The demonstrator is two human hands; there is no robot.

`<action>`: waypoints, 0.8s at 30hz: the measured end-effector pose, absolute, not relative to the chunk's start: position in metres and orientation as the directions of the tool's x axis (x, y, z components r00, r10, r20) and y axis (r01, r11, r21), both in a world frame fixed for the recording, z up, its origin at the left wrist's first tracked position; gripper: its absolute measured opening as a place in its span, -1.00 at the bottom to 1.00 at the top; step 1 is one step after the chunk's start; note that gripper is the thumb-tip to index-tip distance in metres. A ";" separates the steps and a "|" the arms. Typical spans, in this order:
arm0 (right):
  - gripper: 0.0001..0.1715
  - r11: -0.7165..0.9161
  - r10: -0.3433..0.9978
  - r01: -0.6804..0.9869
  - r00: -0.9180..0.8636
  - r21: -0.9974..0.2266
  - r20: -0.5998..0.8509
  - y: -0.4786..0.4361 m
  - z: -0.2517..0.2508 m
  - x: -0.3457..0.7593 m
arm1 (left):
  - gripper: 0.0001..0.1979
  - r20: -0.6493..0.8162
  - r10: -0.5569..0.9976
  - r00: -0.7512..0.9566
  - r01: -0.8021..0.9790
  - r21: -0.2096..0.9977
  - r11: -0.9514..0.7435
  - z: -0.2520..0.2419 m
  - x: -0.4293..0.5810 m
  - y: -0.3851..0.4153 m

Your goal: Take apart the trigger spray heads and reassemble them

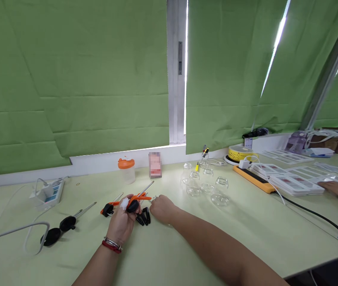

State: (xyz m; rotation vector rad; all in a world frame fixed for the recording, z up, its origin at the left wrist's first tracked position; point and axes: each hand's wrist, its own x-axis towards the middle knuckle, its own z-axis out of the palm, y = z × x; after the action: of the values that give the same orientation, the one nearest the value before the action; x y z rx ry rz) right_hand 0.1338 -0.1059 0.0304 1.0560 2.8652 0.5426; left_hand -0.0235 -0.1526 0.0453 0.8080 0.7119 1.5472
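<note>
My left hand (123, 220), with a white wrap on one finger, is closed around an orange-and-black tool with a thin metal rod (145, 188) that points up and right. Close by on the right, my right hand (162, 209) has its fingers curled down at the table; whatever they pinch is hidden. Between the hands lie several black oblong pieces (143, 216). Another orange-and-black tool with a metal rod (108, 209) rests just left of my left hand. Farther left are two black round-headed tools with metal rods (67, 223).
Several clear glass jars (220, 191) stand right of centre. An orange-lidded cup (126, 171) and a phone (155, 165) are at the back. Power strips (252, 178) with cables lie at both sides. Another person's hands (337, 188) rest by printed sheets (291, 182) at right.
</note>
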 end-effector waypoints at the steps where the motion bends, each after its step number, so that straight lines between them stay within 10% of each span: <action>1: -0.87 0.705 0.639 0.628 -0.764 0.330 0.089 -0.106 0.031 0.135 | -0.83 0.100 0.993 -0.069 -0.566 0.816 -0.122 0.046 -0.023 -0.153; 14: -0.76 0.482 0.835 0.876 -0.462 0.007 0.299 -0.115 0.052 0.176 | -0.83 0.103 0.991 -0.086 -0.530 0.838 -0.133 0.050 -0.020 -0.156; 24: -0.81 0.510 0.715 0.521 0.185 -0.684 0.674 -0.130 0.082 0.219 | -0.72 0.016 0.989 0.148 -0.477 0.877 0.057 0.041 -0.002 -0.167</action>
State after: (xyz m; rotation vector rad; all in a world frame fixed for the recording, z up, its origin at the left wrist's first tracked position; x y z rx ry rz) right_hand 0.2186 -0.1298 0.0823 2.6823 3.4801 -0.4481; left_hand -0.0020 -0.1669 0.0412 0.8882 0.7444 1.2826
